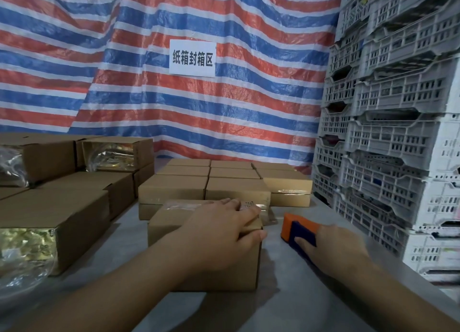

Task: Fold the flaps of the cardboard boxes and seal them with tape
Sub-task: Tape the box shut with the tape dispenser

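my left hand (224,232) is pressing flat on the closed box (206,244) mid-counter (298,294), my right hand (333,247) is gripping the tape dispenser (296,229) just beside it. sealed boxes (211,182) are sitting behind (open ones (49,222) waiting left).

We find bare counter (286,294) in front of us and to the right of the near box (206,264), a lane running back toward the tape dispenser (295,228). Stacked crates (388,137) wall off the right side. Open boxes (57,222) block the left, and rows of sealed boxes (211,182) close the back, leaving narrow gaps.
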The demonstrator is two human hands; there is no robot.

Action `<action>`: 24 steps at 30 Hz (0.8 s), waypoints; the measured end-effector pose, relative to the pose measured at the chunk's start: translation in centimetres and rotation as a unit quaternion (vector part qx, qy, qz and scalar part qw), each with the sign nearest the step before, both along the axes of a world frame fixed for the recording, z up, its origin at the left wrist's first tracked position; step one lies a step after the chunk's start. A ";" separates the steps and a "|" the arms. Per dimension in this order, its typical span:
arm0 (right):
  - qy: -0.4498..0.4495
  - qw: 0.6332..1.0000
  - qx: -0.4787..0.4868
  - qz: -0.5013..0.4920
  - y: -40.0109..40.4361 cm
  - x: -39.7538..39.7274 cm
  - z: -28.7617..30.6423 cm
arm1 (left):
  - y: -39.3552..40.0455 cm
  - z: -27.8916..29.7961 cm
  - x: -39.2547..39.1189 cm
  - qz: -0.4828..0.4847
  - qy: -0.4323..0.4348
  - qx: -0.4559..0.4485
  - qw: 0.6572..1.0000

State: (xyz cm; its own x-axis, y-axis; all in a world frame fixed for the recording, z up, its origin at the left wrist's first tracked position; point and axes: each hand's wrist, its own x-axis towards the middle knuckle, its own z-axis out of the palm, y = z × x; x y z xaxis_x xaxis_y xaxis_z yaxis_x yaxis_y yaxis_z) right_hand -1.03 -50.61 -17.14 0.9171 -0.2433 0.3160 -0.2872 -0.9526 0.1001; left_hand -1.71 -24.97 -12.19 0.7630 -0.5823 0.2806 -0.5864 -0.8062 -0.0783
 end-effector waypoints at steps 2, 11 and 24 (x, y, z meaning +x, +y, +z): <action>-0.009 0.998 -0.054 -0.017 1.0 -0.9 1.2 | 0.0 0.0 -0.1 -0.003 -0.005 0.000 1.000; -0.029 0.772 0.591 0.231 11.5 -2.1 4.7 | -0.2 0.0 -0.3 -0.012 -0.031 0.011 0.999; -0.031 0.690 0.698 0.188 12.0 -1.7 1.3 | 2.7 -0.1 -0.6 0.002 -0.117 -0.046 0.992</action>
State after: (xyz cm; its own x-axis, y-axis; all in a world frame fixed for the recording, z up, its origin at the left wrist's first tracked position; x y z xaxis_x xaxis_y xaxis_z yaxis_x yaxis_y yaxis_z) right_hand -2.76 -38.57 -15.87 0.9934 -0.1001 0.0558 0.0440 -0.1165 -0.9922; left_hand -2.31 -22.22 -12.27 0.6729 -0.5433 0.5021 -0.5572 -0.8186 -0.1390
